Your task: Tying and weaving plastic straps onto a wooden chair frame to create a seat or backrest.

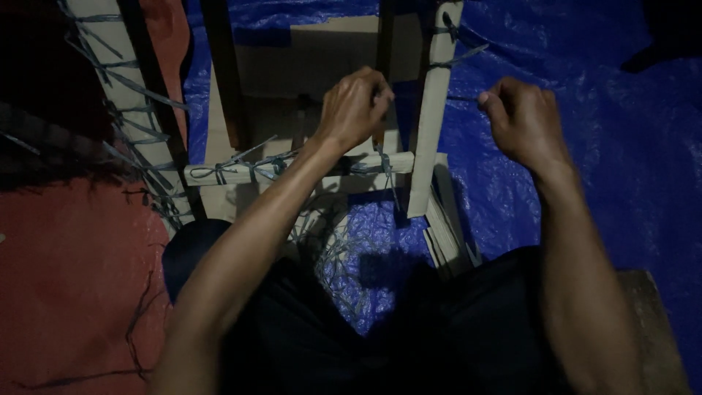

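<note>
The left hand (pixel 356 108) is curled into a fist around a thin blue-grey plastic strap (pixel 463 98), its knuckles pressed against the dark inner slat of a pale wooden frame (pixel 431 124) of upright and cross pieces. The right hand (pixel 521 117) is also closed, pinching the free end of that same strap between thumb and forefinger just to the right of the frame's pale upright post. The strap runs taut from the right hand's fingertips across to the post, where more loops of it are wound and knotted higher up. Below the left hand, a horizontal pale wooden crossbar (pixel 292 170) of the frame carries further knotted strap windings, and loose netting of the same strap hangs beneath it. Left of the frame stands a second pale slatted piece (pixel 110 88) laced with straps. Under the frame lies a crinkled blue plastic tarpaulin (pixel 585 146), with a red sheet (pixel 73 278) to the left of it. The scene is dimly lit.
</note>
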